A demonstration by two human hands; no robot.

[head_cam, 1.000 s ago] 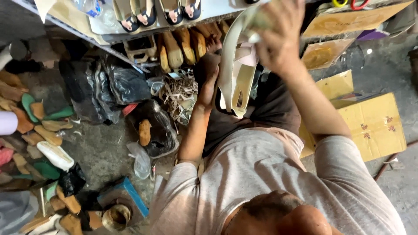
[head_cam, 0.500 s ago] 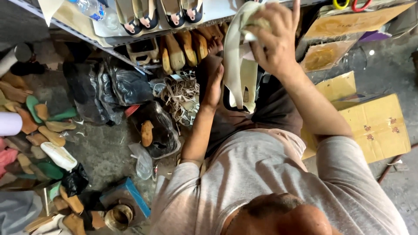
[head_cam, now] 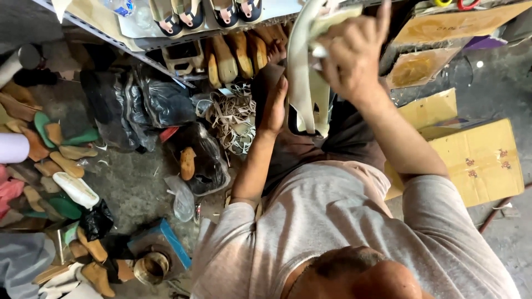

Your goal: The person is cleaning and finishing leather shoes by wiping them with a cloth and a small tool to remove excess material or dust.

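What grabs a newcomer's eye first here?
The right hand, raised at top centre, presses a cloth against a pale shoe part, with the left hand bracing it from the left. Next, the heap of shoe soles on the floor at left, and yellow cardboard boxes at right.

Cardboard boxes (head_cam: 476,160), black bags (head_cam: 133,105), shoe lasts (head_cam: 227,55)

Four black-and-tan sandals (head_cam: 202,12) on the shelf. Four wooden shoe lasts (head_cam: 238,52) lined beneath it; two flattened cardboard boxes (head_cam: 471,158) on the floor. One tin can (head_cam: 151,267), one clear bottle (head_cam: 119,6), one pale sole (head_cam: 302,72).
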